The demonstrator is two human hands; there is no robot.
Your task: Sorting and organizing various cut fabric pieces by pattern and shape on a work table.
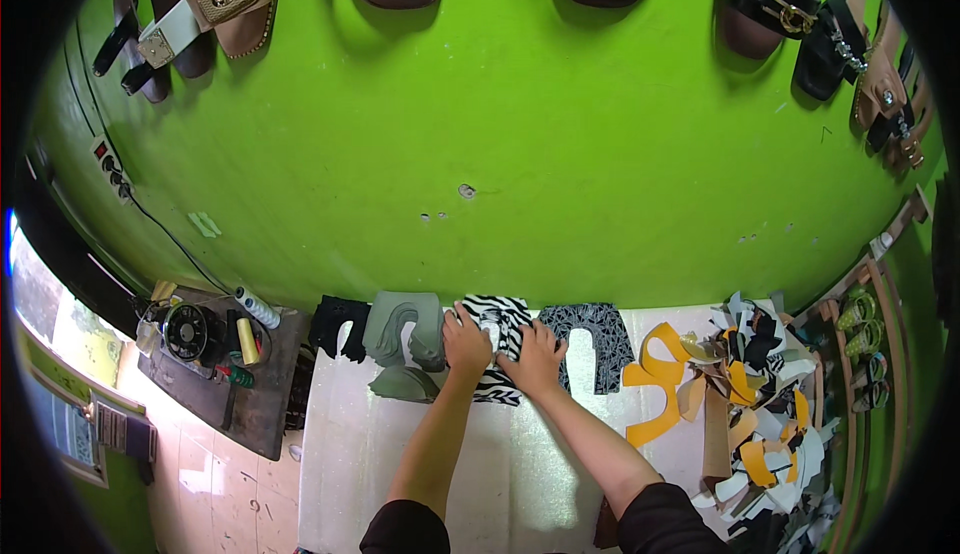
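Both sleeves are black, or nearly so, in one even, matt tone. At the near edge, the left sleeve [405, 529] shows as a rounded piece, the right sleeve [668, 522] as a wider one; each hem circles the arm around the elbow. Farther on, the left forearm [438, 444] and right forearm [602, 449] are bare, slimming toward the bare left hand [466, 343] and right hand [536, 361].
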